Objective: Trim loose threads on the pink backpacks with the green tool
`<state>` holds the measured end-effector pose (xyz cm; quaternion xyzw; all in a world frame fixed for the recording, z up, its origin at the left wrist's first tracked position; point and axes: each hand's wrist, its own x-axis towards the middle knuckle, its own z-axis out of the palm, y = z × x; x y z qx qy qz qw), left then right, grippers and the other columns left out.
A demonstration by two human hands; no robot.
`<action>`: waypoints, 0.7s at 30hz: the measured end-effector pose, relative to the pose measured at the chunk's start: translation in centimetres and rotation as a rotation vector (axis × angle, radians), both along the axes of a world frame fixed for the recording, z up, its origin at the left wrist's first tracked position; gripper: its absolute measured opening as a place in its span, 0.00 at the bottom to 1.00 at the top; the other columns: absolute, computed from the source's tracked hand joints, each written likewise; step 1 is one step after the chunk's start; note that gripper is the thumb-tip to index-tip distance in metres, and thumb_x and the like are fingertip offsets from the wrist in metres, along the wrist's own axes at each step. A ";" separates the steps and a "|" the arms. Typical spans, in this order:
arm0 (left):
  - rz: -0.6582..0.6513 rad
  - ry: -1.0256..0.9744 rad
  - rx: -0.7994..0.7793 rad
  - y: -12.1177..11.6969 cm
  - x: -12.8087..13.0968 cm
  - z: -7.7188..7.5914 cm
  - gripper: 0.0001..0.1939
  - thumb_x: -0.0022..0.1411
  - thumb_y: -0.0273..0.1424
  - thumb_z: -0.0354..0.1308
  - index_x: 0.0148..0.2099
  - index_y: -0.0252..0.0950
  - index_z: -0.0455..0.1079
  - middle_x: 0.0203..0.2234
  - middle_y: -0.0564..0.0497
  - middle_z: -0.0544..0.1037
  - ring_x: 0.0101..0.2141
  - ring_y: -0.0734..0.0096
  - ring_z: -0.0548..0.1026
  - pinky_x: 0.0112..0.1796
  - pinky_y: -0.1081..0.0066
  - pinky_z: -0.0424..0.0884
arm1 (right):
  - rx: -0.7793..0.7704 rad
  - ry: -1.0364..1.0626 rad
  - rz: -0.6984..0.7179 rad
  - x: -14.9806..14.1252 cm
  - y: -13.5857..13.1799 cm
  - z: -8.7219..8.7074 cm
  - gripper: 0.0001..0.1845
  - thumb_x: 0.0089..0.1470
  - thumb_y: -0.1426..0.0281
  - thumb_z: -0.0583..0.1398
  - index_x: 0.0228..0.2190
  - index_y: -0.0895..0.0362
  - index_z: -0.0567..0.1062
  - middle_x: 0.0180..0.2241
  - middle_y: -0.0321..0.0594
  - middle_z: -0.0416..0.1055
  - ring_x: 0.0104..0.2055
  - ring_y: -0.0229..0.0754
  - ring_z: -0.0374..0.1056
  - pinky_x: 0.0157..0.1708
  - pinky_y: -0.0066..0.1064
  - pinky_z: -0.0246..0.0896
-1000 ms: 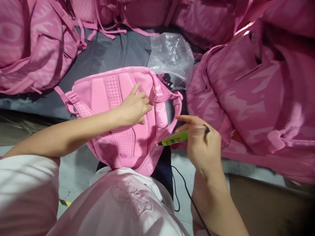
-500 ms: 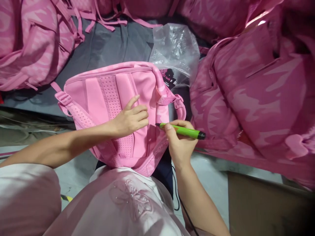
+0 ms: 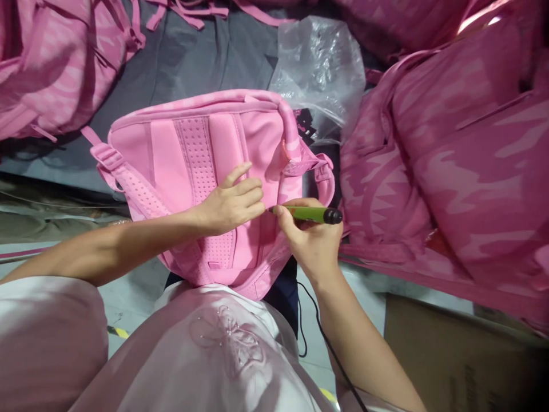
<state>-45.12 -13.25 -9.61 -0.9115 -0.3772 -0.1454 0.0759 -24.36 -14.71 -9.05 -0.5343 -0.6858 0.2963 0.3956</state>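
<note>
A pink backpack (image 3: 189, 149) lies back-panel up on my lap and the grey cloth, its perforated padding and shoulder straps showing. My left hand (image 3: 229, 203) rests on the back panel with fingers curled and pressed onto the fabric near the right seam. My right hand (image 3: 311, 243) is closed on a green pen-shaped tool (image 3: 311, 214) with a black end and a black cord trailing down. The tool's tip touches the backpack just right of my left fingertips.
Piles of pink patterned backpacks lie at the left (image 3: 47, 63) and right (image 3: 463, 154). A crumpled clear plastic bag (image 3: 321, 68) sits behind the backpack on the grey cloth (image 3: 189, 57). A cardboard box (image 3: 450, 355) stands at lower right.
My right hand turned the green tool and brought its tip leftward onto the backpack by my left fingers. The view shifted so the backpack sits a little higher.
</note>
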 end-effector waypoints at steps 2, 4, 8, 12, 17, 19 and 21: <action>0.015 0.016 -0.009 0.1 0.1 0.0 0.19 0.72 0.25 0.43 0.36 0.43 0.74 0.36 0.55 0.76 0.49 0.74 0.73 0.68 0.57 0.57 | 0.012 -0.005 0.027 0.0 0.2 0.0 0.09 0.58 0.62 0.64 0.32 0.55 0.77 0.28 0.36 0.77 0.25 0.38 0.71 0.28 0.30 0.67; 0.020 0.041 0.009 0.1 0.2 0.0 0.21 0.73 0.24 0.41 0.37 0.43 0.75 0.36 0.56 0.75 0.49 0.75 0.73 0.68 0.57 0.59 | 0.030 -0.030 0.033 0.0 0.3 -0.1 0.08 0.58 0.63 0.65 0.32 0.55 0.77 0.28 0.37 0.78 0.25 0.38 0.71 0.29 0.30 0.67; 0.016 0.056 0.052 0.1 0.2 0.0 0.23 0.73 0.23 0.40 0.36 0.42 0.75 0.34 0.56 0.75 0.48 0.76 0.75 0.68 0.58 0.61 | 0.017 -0.036 0.036 -0.2 0.4 0.0 0.10 0.58 0.61 0.64 0.34 0.55 0.77 0.29 0.37 0.78 0.26 0.39 0.72 0.28 0.31 0.67; 0.013 0.056 0.045 0.1 0.2 0.0 0.22 0.73 0.24 0.41 0.36 0.42 0.75 0.34 0.56 0.75 0.48 0.76 0.74 0.68 0.58 0.60 | 0.028 -0.101 0.027 -0.2 0.6 0.1 0.10 0.58 0.60 0.63 0.32 0.54 0.75 0.28 0.38 0.77 0.26 0.40 0.71 0.28 0.32 0.67; 0.012 0.026 0.006 0.2 0.3 0.1 0.23 0.73 0.23 0.40 0.36 0.42 0.75 0.34 0.55 0.75 0.48 0.75 0.74 0.67 0.58 0.61 | -0.009 -0.125 0.045 -0.1 0.8 0.2 0.12 0.59 0.58 0.63 0.33 0.54 0.76 0.28 0.39 0.77 0.26 0.41 0.71 0.29 0.33 0.68; 0.020 0.018 -0.019 0.3 0.3 0.2 0.23 0.73 0.23 0.40 0.36 0.42 0.75 0.34 0.55 0.75 0.48 0.75 0.74 0.67 0.58 0.61 | -0.021 -0.130 0.040 0.0 0.9 0.2 0.12 0.59 0.58 0.63 0.32 0.54 0.75 0.28 0.39 0.77 0.25 0.41 0.71 0.29 0.34 0.69; 0.026 0.022 -0.018 0.3 0.3 0.2 0.23 0.73 0.23 0.40 0.36 0.42 0.75 0.34 0.55 0.75 0.48 0.75 0.74 0.67 0.58 0.61 | -0.037 -0.104 0.054 0.0 0.9 0.2 0.12 0.59 0.58 0.62 0.34 0.54 0.76 0.29 0.39 0.77 0.26 0.42 0.72 0.30 0.34 0.69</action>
